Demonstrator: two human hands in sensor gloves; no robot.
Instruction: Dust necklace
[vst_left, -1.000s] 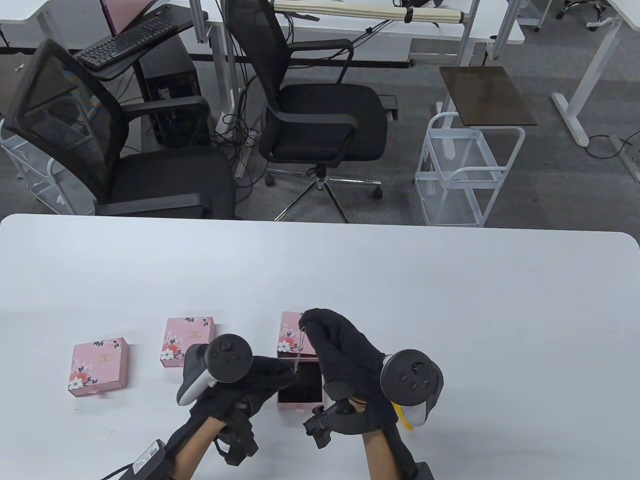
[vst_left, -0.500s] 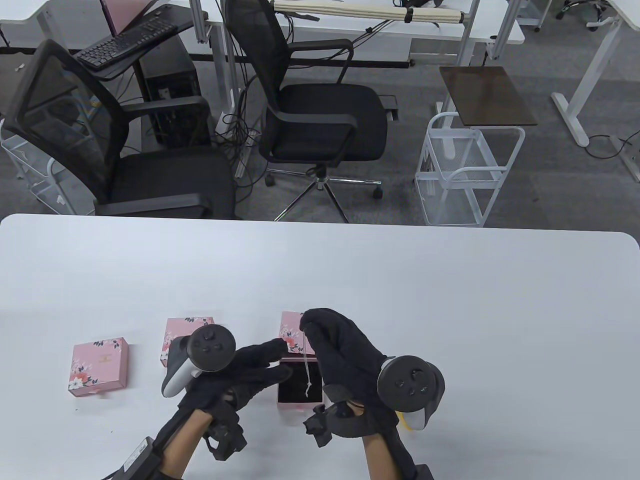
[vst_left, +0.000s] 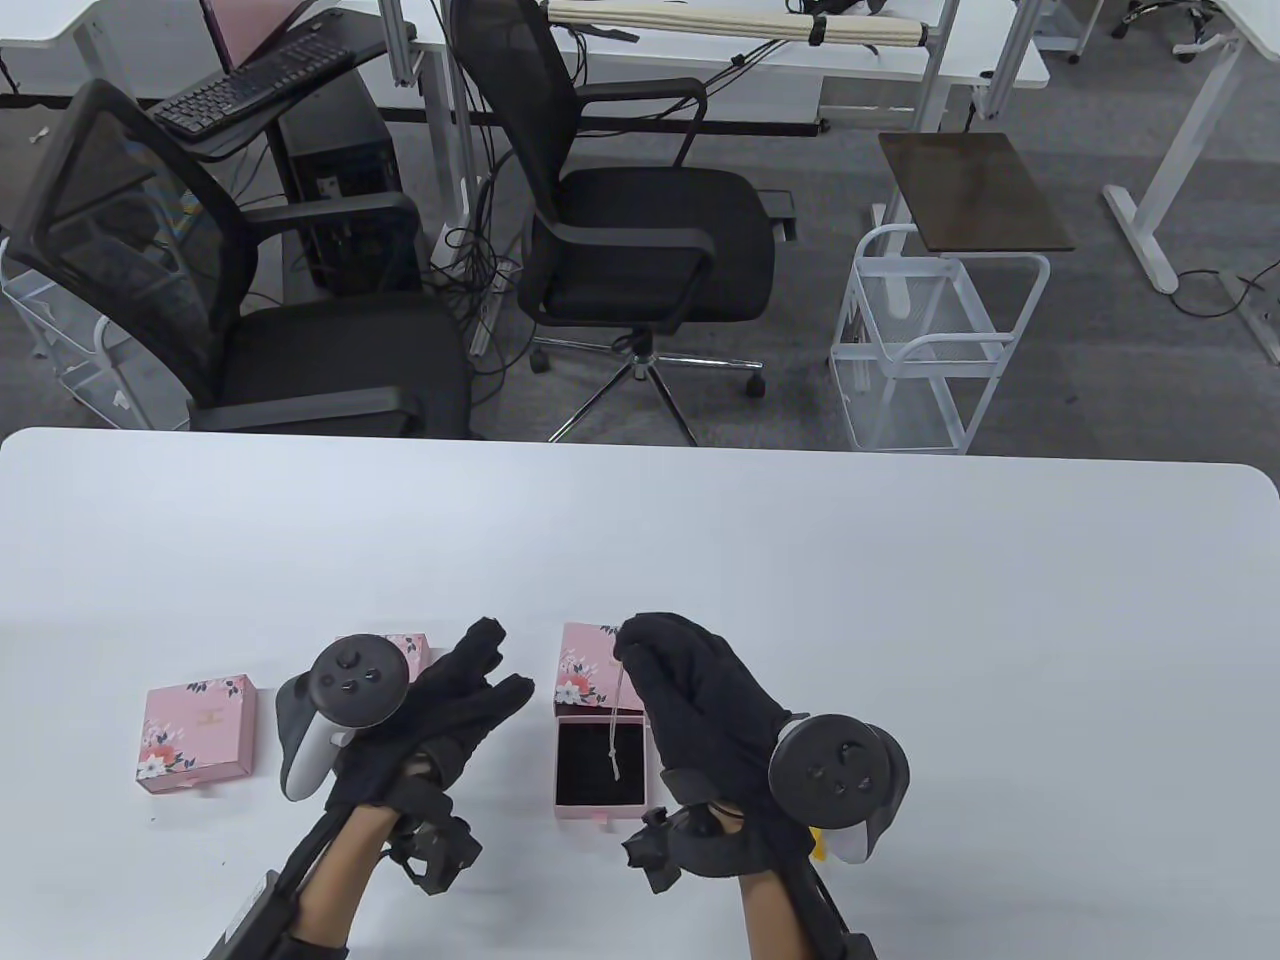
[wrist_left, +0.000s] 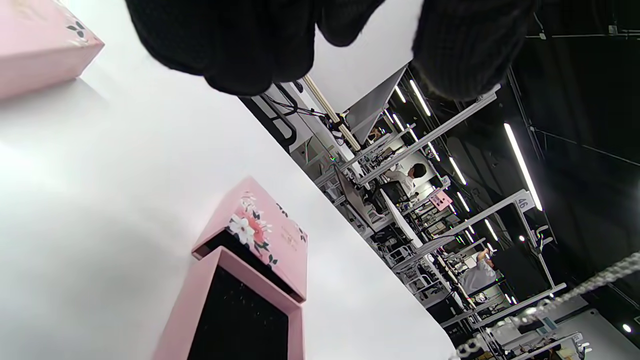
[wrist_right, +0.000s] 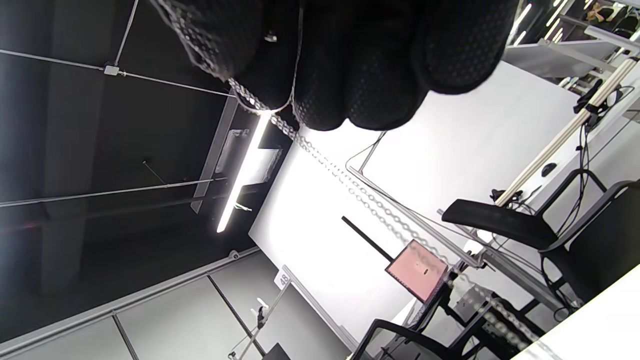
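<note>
Necklace, thin silver chain (vst_left: 617, 712): hanging from pinching right hand (vst_left: 700, 715); left hand (vst_left: 440, 715), fingers spread, now withdrawing from open pink box (vst_left: 600, 765).

Readable marks around me — "46" on a small tag (wrist_left: 522, 202) on a background frame; "48" on a tag (wrist_right: 283, 279) on another frame.

Grey carpet (vst_left: 1100, 350) — black office chairs (vst_left: 640, 230), white desks (vst_left: 900, 60)
</note>
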